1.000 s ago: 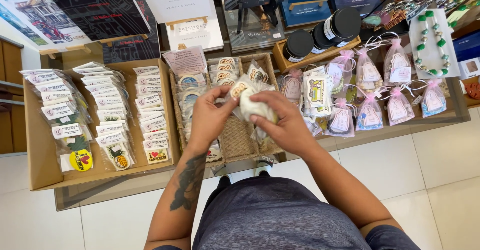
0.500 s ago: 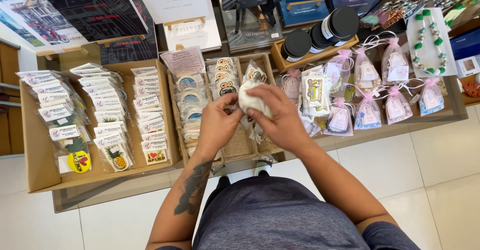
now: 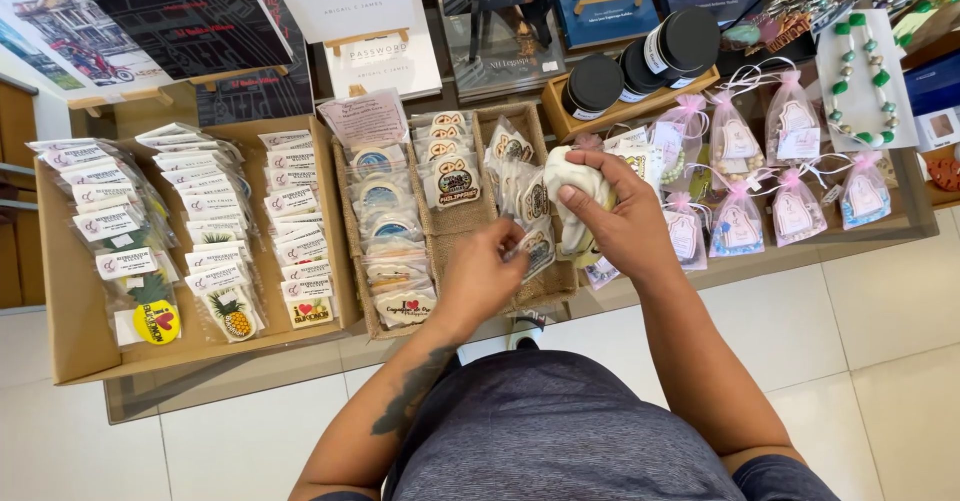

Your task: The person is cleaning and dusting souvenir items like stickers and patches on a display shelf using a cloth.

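Cloth (image 3: 572, 193) — a crumpled cream one — is sitting bunched in the right hand (image 3: 622, 223), fingers closing around it above the woven tray (image 3: 452, 223). Left hand (image 3: 482, 279) is pinching a small packet (image 3: 537, 244); better lifting it slowly — neighbouring packets are leaning close.

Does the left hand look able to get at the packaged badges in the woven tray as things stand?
Probably yes: the left hand hovers right over the woven tray, fingers at the packaged badges, nothing between. The right hand holds a cream cloth off to the side.
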